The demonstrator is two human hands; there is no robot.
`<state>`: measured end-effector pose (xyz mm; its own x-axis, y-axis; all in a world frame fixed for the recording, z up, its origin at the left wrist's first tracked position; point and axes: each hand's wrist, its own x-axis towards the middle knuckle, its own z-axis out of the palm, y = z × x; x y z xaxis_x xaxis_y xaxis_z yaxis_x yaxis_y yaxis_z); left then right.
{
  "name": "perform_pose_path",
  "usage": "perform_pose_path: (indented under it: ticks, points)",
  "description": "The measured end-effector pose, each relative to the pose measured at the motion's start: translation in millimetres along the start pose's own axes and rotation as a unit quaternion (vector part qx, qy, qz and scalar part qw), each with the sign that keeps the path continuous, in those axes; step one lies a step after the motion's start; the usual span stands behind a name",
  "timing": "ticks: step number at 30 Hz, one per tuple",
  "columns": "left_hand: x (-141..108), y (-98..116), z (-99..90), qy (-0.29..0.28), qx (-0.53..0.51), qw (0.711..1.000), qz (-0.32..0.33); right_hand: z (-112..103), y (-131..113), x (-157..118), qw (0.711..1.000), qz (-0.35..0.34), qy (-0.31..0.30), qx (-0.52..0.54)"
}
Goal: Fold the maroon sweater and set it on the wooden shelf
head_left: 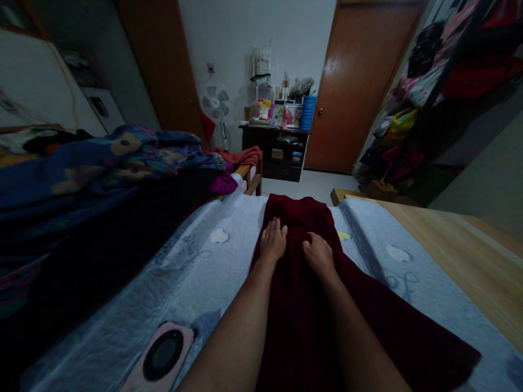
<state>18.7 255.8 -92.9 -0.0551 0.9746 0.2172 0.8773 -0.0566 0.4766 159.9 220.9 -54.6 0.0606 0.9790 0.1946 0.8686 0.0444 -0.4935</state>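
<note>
A dark red dress [300, 305] lies spread on the bed, its narrower end far from me and its flared part towards me. My left hand [273, 239] rests flat on the left side of its upper part, fingers stretched out and close together. On the right, my right hand [319, 252] has its fingers curled onto the gathered cloth at the waist and seems to grip a fold; the fingertips are partly hidden. Both forearms cover some of the lower part.
A pale blue sheet [216, 267] covers the bed. A pink phone [141, 373] lies at lower left. Patterned blankets [102, 163] are heaped left; a wooden board [469, 245] runs along the right. Beyond stand a fan [216, 103] and a dark cabinet [255, 144].
</note>
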Motion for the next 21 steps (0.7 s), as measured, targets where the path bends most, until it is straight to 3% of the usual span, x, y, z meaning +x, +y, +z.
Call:
perform_pose_path:
  ticks: [3,7,13,16,21]
  points:
    - [-2.0,1.5,-1.1,-0.005,0.024,1.000,-0.002,-14.9,-13.4,23.0,1.000,0.014,0.003,0.016]
    - [-2.1,2.6,-1.7,-0.004,0.025,1.000,-0.002,-20.6,-44.1,68.8,0.997,-0.051,0.039,0.047]
    - [1.4,2.1,1.8,-0.004,0.041,0.999,0.004,12.1,-81.5,132.3,0.998,-0.045,-0.028,0.020]
    - [0.0,1.1,2.7,0.004,0.040,0.999,0.010,37.6,-76.8,151.6,0.998,-0.034,-0.055,-0.006]
    - [-6.8,2.8,-4.2,-0.015,0.058,0.998,-0.022,71.5,-42.0,166.8,0.997,-0.031,-0.075,-0.010]
